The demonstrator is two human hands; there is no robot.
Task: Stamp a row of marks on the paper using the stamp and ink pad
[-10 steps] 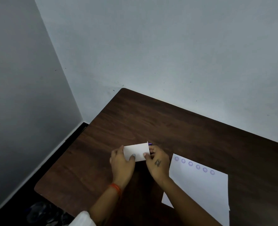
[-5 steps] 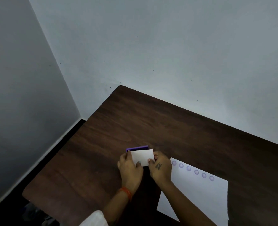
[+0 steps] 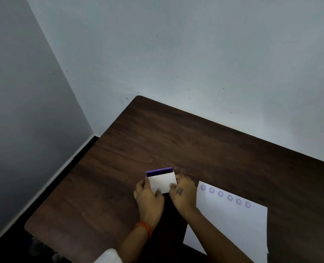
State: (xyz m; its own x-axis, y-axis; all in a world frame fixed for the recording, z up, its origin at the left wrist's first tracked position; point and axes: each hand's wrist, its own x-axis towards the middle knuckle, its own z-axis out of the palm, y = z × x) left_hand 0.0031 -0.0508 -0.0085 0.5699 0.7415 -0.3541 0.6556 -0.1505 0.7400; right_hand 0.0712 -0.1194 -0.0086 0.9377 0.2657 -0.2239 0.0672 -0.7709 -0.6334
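A white sheet of paper [image 3: 231,224] lies on the dark wooden table [image 3: 214,152], with a row of several round purple marks [image 3: 225,196] along its top edge. Left of the sheet, both hands hold a small white box [image 3: 162,182] with a purple tray [image 3: 159,171], likely the ink pad, sticking out of its far end. My left hand [image 3: 149,200] grips the box's left and near edge. My right hand [image 3: 184,194] pinches its right edge. No stamp is in sight.
The table sits in a room corner, with pale walls [image 3: 195,54] close behind and to the left. Its left edge [image 3: 66,186] drops to a dark floor. An orange band [image 3: 145,227] circles my left wrist.
The purple tray now shows further out of the far end of the white box; a second ago almost none of it showed. Both hands stayed on the box. The view shifted.
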